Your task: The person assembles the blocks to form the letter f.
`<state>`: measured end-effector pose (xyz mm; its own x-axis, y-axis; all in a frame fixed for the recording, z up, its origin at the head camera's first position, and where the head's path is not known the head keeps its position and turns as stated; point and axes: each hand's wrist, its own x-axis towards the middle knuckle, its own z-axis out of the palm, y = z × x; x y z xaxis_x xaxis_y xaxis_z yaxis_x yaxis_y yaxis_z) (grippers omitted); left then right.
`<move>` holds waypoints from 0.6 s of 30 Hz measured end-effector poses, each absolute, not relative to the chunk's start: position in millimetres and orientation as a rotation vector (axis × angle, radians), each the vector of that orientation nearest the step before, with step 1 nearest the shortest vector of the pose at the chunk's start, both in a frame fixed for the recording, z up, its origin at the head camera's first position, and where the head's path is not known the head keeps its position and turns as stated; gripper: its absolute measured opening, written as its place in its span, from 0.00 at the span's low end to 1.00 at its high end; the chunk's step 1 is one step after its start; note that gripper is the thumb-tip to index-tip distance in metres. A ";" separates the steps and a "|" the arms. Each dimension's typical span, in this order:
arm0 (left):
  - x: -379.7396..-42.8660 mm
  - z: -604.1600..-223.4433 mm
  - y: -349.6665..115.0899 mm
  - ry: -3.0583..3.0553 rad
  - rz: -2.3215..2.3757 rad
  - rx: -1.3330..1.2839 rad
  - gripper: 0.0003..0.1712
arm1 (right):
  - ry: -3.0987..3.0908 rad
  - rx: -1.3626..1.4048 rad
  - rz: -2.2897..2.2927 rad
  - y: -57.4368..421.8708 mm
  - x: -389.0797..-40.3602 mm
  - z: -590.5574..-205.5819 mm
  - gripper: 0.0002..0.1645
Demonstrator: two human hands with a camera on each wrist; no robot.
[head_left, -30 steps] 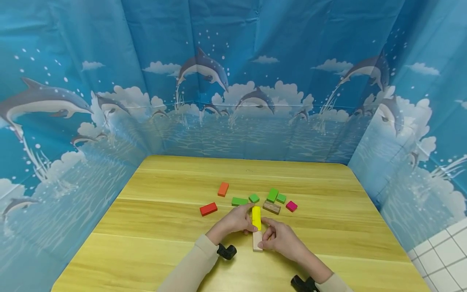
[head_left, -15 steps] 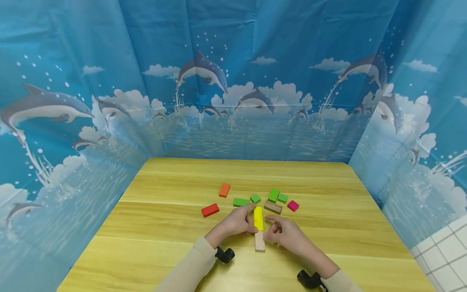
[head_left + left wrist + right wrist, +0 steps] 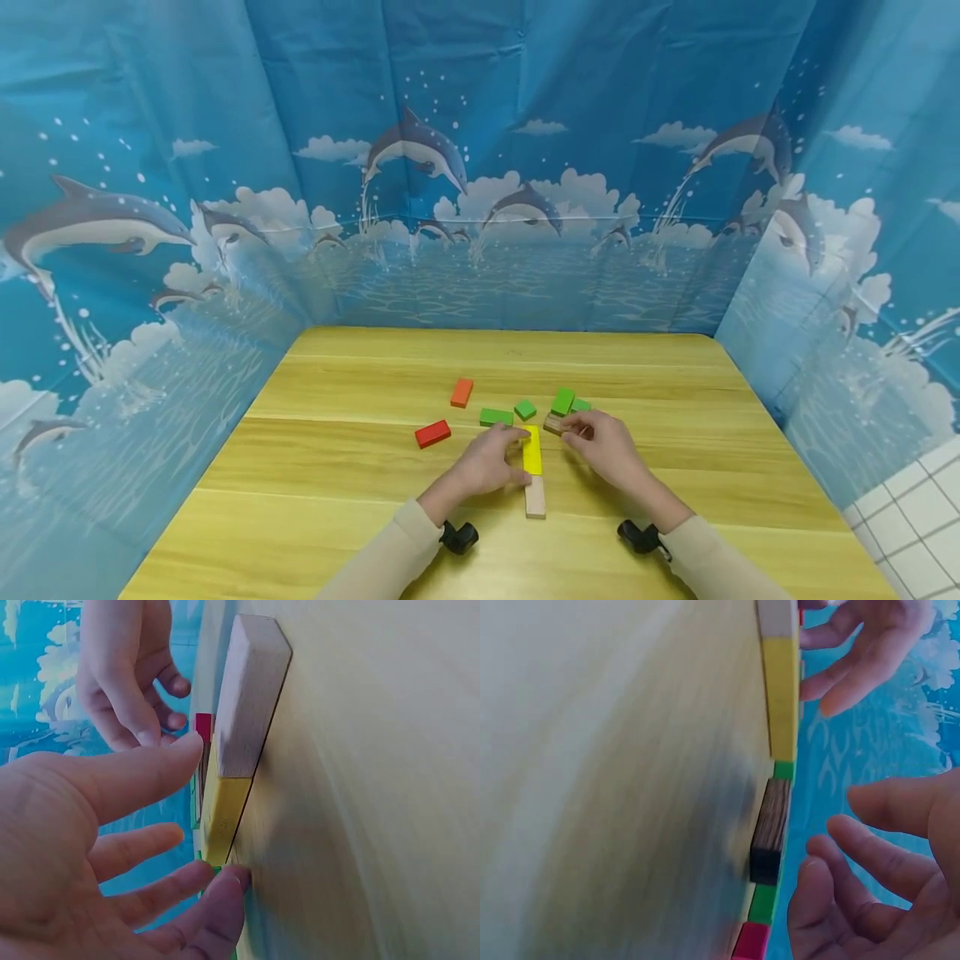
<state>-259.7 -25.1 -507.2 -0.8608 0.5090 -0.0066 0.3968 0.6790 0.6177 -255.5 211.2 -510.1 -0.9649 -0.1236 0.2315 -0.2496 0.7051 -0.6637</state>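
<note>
Yellow block (image 3: 532, 454) is framed by the spread left hand (image 3: 483, 462), perhaps for alignment; brown block (image 3: 772, 821) is overhung by the right hand (image 3: 606, 448) (both loosely parted, gripping nothing).

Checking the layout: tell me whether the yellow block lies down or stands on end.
Lying down: the yellow block stretches lengthwise along the table, end to end with the pale block.

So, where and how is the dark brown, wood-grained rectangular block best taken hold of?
Probably pinch the brown block by its two short ends, from above, with the right hand, which is nearest. It lies flat, roughly crosswise to the person, and both ends look free, while the green rectangular block close behind seems to leave little room along the far long side.
</note>
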 end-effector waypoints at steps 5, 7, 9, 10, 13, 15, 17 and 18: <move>-253.5 -506.8 -25.8 2.764 0.764 0.866 0.42 | -2.740 0.299 0.947 214.1 -264.4 -516.2 0.10; -251.8 -507.2 -26.3 2.761 0.702 0.912 0.44 | -2.747 0.309 0.883 214.8 -268.0 -518.1 0.10; -251.1 -507.6 -26.6 2.755 0.659 0.962 0.45 | -2.756 0.323 0.835 214.9 -271.3 -518.6 0.12; -250.6 -507.7 -26.7 2.752 0.639 0.984 0.46 | -2.763 0.325 0.817 214.6 -272.7 -518.7 0.13; -249.4 -507.6 -27.0 2.747 0.595 1.025 0.47 | -2.791 0.332 0.763 213.4 -276.1 -517.2 0.15; -248.2 -507.0 -27.2 2.743 0.587 1.032 0.46 | -2.811 0.335 0.735 212.7 -277.9 -515.7 0.16; -247.3 -506.9 -27.0 2.740 0.581 1.031 0.45 | -2.829 0.336 0.711 211.7 -279.4 -514.6 0.16; -246.9 -506.7 -26.9 2.738 0.578 1.029 0.45 | -2.839 0.336 0.704 211.2 -280.1 -514.2 0.16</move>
<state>-246.9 -26.9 -506.7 -0.7506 0.6607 -0.0134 0.5988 0.6886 0.4089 -280.1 211.2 -514.2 -0.9547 -0.1712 0.2435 -0.2652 0.8608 -0.4344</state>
